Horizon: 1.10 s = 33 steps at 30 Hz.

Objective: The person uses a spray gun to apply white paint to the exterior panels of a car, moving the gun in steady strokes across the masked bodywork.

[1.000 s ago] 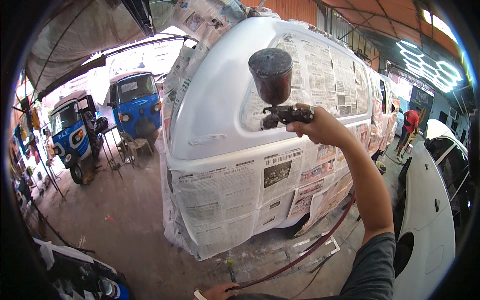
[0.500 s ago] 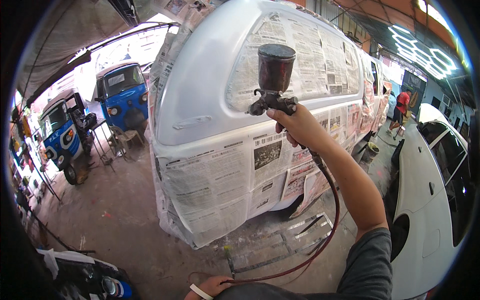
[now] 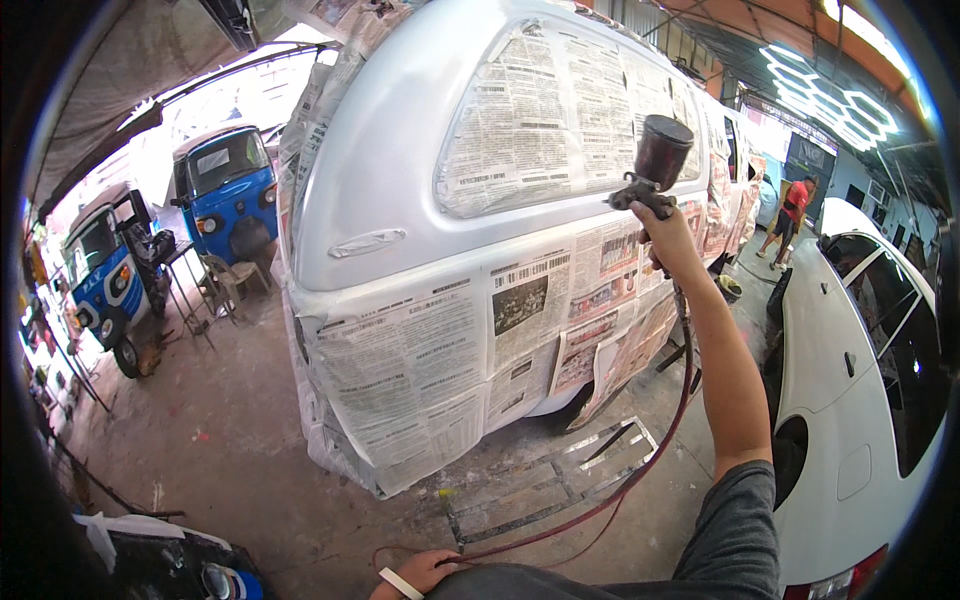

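Observation:
In my right hand (image 3: 667, 238) is a spray gun (image 3: 645, 192) with a dark paint cup on top, held up at arm's length beside the van (image 3: 380, 200). My fingers are wrapped round its handle. A dark red air hose (image 3: 668, 440) hangs from the handle and curves down to my left hand (image 3: 428, 570), which is closed on it low at the front. The van's upper body is white to silver. Newspaper sheets (image 3: 400, 360) cover its window and lower side.
A metal frame (image 3: 560, 485) lies on the floor below the van. A white car (image 3: 850, 400) stands close on my right. Blue three-wheelers (image 3: 230, 200) and a plastic chair (image 3: 235, 275) are at the left. Farther back a person in red (image 3: 795, 205) stands between the vehicles.
My right hand has carried the spray gun to the right along the van's side, and the gun now tilts. The hose swung with it. My left hand stays on the hose.

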Motion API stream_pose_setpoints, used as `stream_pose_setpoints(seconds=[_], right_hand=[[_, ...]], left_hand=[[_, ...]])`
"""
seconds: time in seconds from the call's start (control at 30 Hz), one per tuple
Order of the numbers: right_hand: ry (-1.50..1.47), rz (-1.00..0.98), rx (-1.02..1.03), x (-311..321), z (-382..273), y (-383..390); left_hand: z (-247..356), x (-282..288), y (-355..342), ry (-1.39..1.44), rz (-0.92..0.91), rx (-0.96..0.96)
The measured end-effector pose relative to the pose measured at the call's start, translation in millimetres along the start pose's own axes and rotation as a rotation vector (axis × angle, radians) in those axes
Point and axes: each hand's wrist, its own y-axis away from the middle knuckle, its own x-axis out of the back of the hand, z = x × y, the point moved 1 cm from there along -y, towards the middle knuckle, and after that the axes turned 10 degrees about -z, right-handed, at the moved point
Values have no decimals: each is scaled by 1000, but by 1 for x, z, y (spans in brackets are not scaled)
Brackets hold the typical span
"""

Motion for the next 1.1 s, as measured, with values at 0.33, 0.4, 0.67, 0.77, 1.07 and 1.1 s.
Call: stream_pose_setpoints(seconds=[0.33,0.4,0.67,0.77,1.07,1.1], right_hand=[[41,120,-73,-25,11,24],[31,81,-83,-43,12,30],[-69,-60,-63,-120,-56,99],[-45,-91,-14,-144,-76,122],[-47,-191,91,-224,-135,187],[-42,-188,128,-231,-139,192]], left_hand=[[-59,4,-11,22,-28,33],[-76,4,-9,-28,-17,6],[-86,27,27,-157,-87,54],[-120,28,23,-92,-109,55],[-140,40,26,-136,-197,37],[-142,41,26,-128,-202,29]])
